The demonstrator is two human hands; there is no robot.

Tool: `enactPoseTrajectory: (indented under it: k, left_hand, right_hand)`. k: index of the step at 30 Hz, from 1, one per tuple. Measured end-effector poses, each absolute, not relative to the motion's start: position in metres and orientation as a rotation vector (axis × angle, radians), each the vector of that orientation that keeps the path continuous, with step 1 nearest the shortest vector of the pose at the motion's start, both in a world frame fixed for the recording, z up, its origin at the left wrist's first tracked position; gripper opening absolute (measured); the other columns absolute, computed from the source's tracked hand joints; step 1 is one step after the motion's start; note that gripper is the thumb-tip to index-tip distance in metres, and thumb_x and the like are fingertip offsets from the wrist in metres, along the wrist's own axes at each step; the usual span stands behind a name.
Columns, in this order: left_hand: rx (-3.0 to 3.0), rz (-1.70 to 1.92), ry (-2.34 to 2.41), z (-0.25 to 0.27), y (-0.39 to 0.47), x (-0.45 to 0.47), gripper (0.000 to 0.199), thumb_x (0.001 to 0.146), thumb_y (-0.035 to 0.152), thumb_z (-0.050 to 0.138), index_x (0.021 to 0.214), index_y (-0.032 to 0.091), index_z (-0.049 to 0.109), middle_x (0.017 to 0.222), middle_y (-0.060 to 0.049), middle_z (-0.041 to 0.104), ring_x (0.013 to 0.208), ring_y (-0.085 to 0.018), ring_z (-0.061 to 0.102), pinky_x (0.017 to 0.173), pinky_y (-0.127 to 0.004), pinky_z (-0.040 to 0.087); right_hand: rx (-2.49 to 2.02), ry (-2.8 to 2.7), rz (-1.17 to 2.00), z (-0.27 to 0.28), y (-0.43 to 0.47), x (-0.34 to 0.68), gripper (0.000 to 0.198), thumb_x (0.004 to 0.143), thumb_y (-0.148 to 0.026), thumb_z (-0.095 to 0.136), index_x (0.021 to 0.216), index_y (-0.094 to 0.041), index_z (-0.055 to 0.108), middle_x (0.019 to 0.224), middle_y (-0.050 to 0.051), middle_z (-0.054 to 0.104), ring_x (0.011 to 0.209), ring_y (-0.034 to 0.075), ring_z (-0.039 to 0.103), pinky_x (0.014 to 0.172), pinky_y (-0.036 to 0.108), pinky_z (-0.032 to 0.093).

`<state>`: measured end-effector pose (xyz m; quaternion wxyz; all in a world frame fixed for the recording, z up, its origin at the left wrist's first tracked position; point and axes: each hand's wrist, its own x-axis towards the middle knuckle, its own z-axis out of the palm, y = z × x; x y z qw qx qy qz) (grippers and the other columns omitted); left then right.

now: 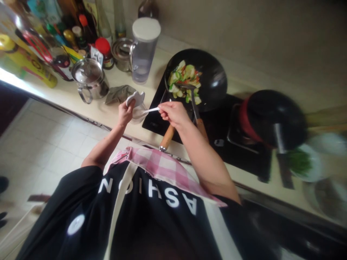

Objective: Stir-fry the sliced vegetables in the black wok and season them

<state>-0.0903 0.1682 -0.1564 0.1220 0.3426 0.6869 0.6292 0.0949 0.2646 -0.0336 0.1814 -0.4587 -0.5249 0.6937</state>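
My left hand (pixel 125 113) is closed on a white, wavy-edged lid (pixel 136 97), tipped up above a clear jar (pixel 138 117) at the counter's edge. My right hand (pixel 173 112) pinches the handle of a small white spoon (pixel 152 109); its bowl end reaches into or over the jar's mouth, and I cannot tell which. Just beyond, a black wok (pixel 213 81) holds sliced green and pale vegetables (pixel 187 77) with some red bits. A spatula (pixel 195 104) with a wooden handle rests in the wok. The wok's own wooden handle (pixel 167 137) points toward me.
A lidded water pitcher (pixel 146 50), a steel pot (pixel 90 79), a crumpled cloth (pixel 119 94) and several bottles stand on the left. To the right are a red pot with a black lid (pixel 273 115), a knife (pixel 284 169) and a plate of chopped greens (pixel 311 173).
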Motion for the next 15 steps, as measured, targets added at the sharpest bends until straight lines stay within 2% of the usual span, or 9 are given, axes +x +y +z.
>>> enactPoseTrajectory:
  k: [4,8,15]
  left_hand:
    - [0.974,1.872,2.032,-0.146,0.171,-0.087,0.049,0.092,0.056,0.059,0.059,0.020,0.052,0.051,0.001,0.045,0.053,-0.014,0.050,0.046,-0.025,0.039]
    - [1.002,1.918,2.016,-0.142,0.167,-0.083,0.049,0.092,0.053,0.060,0.057,0.021,0.047,0.048,0.003,0.038,0.046,-0.011,0.041,0.040,-0.023,0.032]
    - [0.952,1.924,1.998,-0.141,0.155,-0.078,0.042,0.092,0.049,0.060,0.062,0.020,0.054,0.052,0.002,0.044,0.047,-0.010,0.041,0.043,-0.022,0.035]
  right_hand:
    - [-1.242,-1.293,2.020,-0.019,0.280,0.122,0.016,0.077,-0.012,0.073,0.071,-0.012,0.059,0.056,-0.004,0.053,0.043,0.001,0.043,0.036,0.010,0.026]
    - [-1.204,-1.198,1.827,-0.001,0.330,0.145,0.024,0.080,-0.015,0.074,0.070,-0.015,0.052,0.059,-0.005,0.050,0.045,0.000,0.043,0.038,0.009,0.027]
    - [-1.323,-1.069,1.430,0.004,0.438,0.137,0.034,0.090,-0.005,0.058,0.061,-0.017,0.043,0.053,-0.007,0.042,0.042,0.000,0.037,0.038,0.009,0.024]
